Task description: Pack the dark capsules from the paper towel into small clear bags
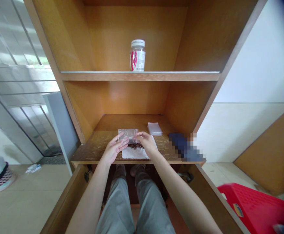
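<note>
Perhaps the main risk here is a spill. The left hand [114,149] and the right hand [147,143] both work at a clear plastic bag [127,135], which lies on a white paper sheet [134,154] near the front edge of the lower wooden shelf [95,152]. Small dark-brown pieces [135,146] sit at the lower part of the bag, but I cannot tell clearly if they are inside it or only under it. If they are loose, or the bag is open, a small slip of the fingers could let them roll over the paper and drop from the front edge of the shelf. Thin plastic is also slippery, and the paper could slide on the wood if a hand pushes it.

The left forearm [88,195] and the right forearm [181,191] rise from the lower corners of the view and angle inward to the shelf, with the wrists bent and the hands close together. The left fingers [119,144] are a little spread, while the right fingers [139,136] lie closer together. Their tips meet the bag, but I cannot tell if they pinch it. A stack of small clear bags [154,129] lies toward the back of the shelf, and a blurred dark-blue object [186,148] lies at its right end.
</note>
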`<state>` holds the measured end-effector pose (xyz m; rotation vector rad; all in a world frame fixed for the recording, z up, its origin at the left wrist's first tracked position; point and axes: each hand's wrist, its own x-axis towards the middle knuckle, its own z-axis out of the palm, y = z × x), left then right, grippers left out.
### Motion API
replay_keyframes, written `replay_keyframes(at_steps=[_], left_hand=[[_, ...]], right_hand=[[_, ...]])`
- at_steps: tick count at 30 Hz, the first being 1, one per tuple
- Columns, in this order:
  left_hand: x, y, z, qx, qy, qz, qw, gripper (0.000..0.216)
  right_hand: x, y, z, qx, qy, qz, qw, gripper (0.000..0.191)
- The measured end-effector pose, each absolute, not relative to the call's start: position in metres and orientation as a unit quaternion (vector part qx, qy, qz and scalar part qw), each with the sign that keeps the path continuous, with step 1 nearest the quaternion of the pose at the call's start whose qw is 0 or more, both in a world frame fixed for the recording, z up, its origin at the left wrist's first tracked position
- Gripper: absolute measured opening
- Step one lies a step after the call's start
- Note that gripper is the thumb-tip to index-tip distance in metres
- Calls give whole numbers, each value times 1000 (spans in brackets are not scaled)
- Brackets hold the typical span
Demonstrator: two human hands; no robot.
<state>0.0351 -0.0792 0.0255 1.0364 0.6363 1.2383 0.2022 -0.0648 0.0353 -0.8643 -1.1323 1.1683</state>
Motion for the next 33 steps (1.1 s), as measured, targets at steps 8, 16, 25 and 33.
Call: replay_keyframes(at_steps=[8, 16, 25, 33], left_hand=[[36, -77, 27, 425, 307, 569, 634, 40], [40, -76, 21, 476, 332, 552, 598, 28], [41, -77, 20, 476, 346, 578, 566, 21], [39, -74, 18, 449, 344, 588, 578, 22]], right_hand=[[208, -65, 43, -388, -524, 479, 588, 22], [194, -65, 34, -322, -612, 466, 552, 18], [181, -72, 22, -339, -546, 465, 609, 35], [179, -72, 6, -354, -521, 460, 626, 19]])
